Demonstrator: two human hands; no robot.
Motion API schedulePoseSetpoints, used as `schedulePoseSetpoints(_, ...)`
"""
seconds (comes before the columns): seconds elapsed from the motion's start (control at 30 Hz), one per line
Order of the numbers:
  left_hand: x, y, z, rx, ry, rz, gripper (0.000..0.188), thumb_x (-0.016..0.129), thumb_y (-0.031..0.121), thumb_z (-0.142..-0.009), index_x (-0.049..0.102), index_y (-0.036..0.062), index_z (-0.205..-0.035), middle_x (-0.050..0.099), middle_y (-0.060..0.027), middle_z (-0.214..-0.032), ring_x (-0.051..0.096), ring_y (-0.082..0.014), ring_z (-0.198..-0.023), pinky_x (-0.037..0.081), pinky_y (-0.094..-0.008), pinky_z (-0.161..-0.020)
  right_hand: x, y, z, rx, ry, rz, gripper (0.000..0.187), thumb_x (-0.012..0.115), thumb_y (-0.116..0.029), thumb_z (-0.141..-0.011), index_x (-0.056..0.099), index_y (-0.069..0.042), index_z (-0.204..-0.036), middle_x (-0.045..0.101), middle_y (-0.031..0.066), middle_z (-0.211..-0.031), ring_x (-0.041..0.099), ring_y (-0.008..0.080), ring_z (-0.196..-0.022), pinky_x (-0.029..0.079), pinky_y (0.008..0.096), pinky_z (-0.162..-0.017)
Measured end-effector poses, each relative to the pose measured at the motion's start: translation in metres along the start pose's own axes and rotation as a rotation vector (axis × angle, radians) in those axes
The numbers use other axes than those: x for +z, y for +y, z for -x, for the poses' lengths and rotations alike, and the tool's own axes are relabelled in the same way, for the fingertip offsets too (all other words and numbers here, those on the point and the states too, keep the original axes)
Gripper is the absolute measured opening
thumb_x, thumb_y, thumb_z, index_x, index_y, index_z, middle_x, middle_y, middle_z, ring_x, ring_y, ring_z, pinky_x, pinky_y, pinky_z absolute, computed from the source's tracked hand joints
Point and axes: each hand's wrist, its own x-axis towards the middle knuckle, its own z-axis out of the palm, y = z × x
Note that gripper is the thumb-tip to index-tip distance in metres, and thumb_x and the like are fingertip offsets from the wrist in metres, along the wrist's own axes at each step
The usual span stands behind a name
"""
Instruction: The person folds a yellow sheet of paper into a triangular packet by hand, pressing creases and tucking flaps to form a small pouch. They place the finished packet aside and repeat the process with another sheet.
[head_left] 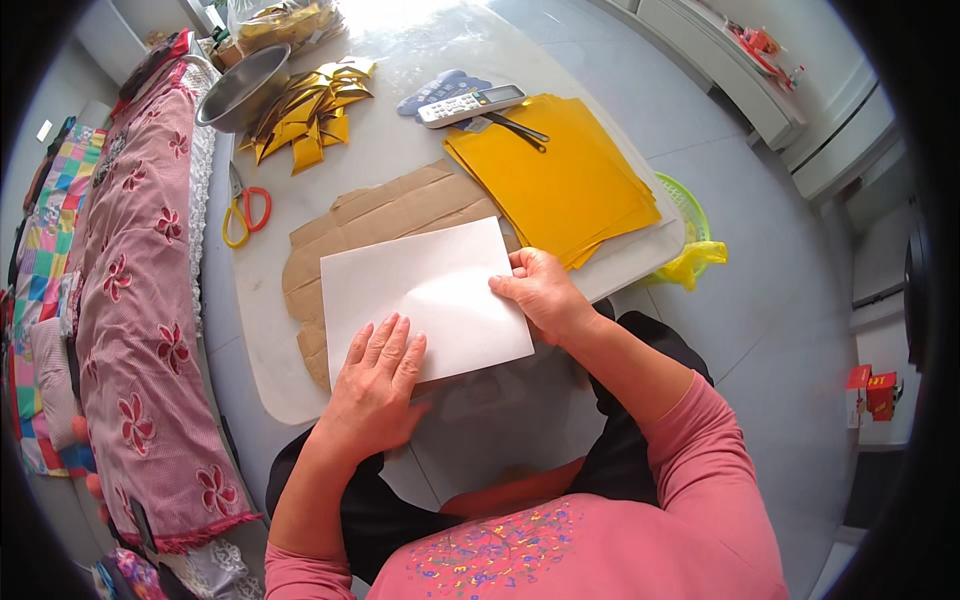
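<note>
A white sheet of paper (415,285) lies over a flattened piece of brown cardboard (390,212) at the table's near side. My left hand (375,385) rests on the sheet's lower left part, fingers stretched out flat. At the right edge of the sheet, my right hand (545,295) grips it, thumb on top and the other fingers partly hidden beneath. Just beyond my right hand is a stack of gold paper sheets (565,185). Scissors (245,210) with one yellow and one red handle loop lie left of the cardboard.
Folded gold pieces (312,115) are heaped beside a metal bowl (245,90) at the far left of the white table (275,370). A remote control (472,105) and a black-handled tool (517,130) lie by the gold stack. A green basket (685,210) stands right of the table.
</note>
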Motion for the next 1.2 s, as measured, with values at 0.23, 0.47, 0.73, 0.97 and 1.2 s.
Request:
schedulePoseSetpoints(0.23, 0.007, -0.005, 0.001, 0.011, 0.133, -0.059, 0.026, 0.058, 0.003, -0.083, 0.062, -0.0067, -0.107, 0.065, -0.0275, -0.119, 0.062, -0.0406, -0.116, 0.045, -0.0506, -0.104, 0.005, -0.026, 0.014, -0.087, 0.048, 0.552, 0.046, 0.073, -0.017, -0.089, 0.053, 0.011, -0.12, 0.067, 0.0212, -0.104, 0.068, 0.0273, -0.094, 0.055, 0.0368, -0.083)
schedulePoseSetpoints(0.47, -0.002, -0.003, -0.008, 0.024, 0.167, -0.019, 0.006, 0.058, 0.002, -0.084, 0.058, -0.0023, -0.088, 0.068, -0.0222, -0.102, 0.067, -0.0379, -0.098, 0.05, -0.0484, -0.095, -0.002, -0.04, 0.048, -1.026, -0.23, 1.033, 0.071, 0.081, -0.037, -0.081, 0.053, 0.009, -0.126, 0.058, 0.0283, -0.127, 0.05, 0.0449, -0.126, 0.041, 0.0495, -0.108)
schedulePoseSetpoints(0.73, -0.011, -0.005, -0.001, 0.014, 0.092, 0.141, 0.005, 0.062, 0.001, -0.084, 0.057, 0.0001, -0.085, 0.067, -0.0156, -0.084, 0.067, -0.0349, -0.076, 0.057, -0.0424, -0.077, -0.021, -0.026, 0.045, -0.993, -0.433, 1.218, 0.026, 0.072, 0.0, -0.076, 0.063, 0.0, -0.101, 0.068, 0.0183, -0.113, 0.064, 0.0355, -0.109, 0.051, 0.0441, -0.094)
schedulePoseSetpoints(0.97, -0.023, -0.028, 0.021, -0.251, -0.036, 0.493, 0.012, 0.072, 0.003, -0.084, 0.063, 0.0013, -0.092, 0.07, -0.0143, -0.085, 0.07, -0.0289, -0.08, 0.056, -0.036, -0.077, -0.026, -0.029, 0.042, -0.682, -0.392, 0.956, 0.019, 0.066, 0.005, -0.081, 0.065, -0.002, -0.099, 0.071, 0.0134, -0.099, 0.068, 0.0325, -0.088, 0.054, 0.0337, -0.076)
schedulePoseSetpoints(1.2, -0.019, -0.077, 0.042, -0.631, -0.059, 1.078, 0.009, 0.073, 0.0, -0.085, 0.065, -0.0008, -0.089, 0.062, 0.0032, -0.081, 0.055, -0.0037, -0.077, 0.048, -0.0226, -0.067, -0.023, -0.036, 0.035, -0.302, -0.313, 0.736, 0.01, 0.067, -0.002, -0.09, 0.068, -0.002, -0.101, 0.065, 0.0036, -0.085, 0.06, 0.0107, -0.08, 0.049, 0.0263, -0.072)
